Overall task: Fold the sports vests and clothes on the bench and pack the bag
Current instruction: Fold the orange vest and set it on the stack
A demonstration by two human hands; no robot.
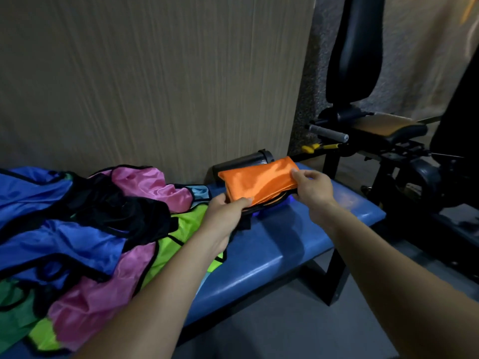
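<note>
Far left of the padded blue bench (272, 244): loose heap of shiny sports vests (85, 229) in blue, pink, lime green and green, black-trimmed, tangled with a crumpled black garment (124, 206). Heap unfolded, spilling over the bench's near edge.

Centre: left hand (228, 206) pinches the near left corner of a folded orange satin vest (259, 180), thumb on top, fingers underneath. Vest held just above the bench, black trim showing at its lower edge.

Behind the vest: dark cylindrical bottle (243, 160) lying on its side against the wood-grain wall panel (155, 73).

Right hand (315, 189) grips the vest's right end, thumb on top.

Far right: black exercise machine (388, 141), off the bench.
</note>
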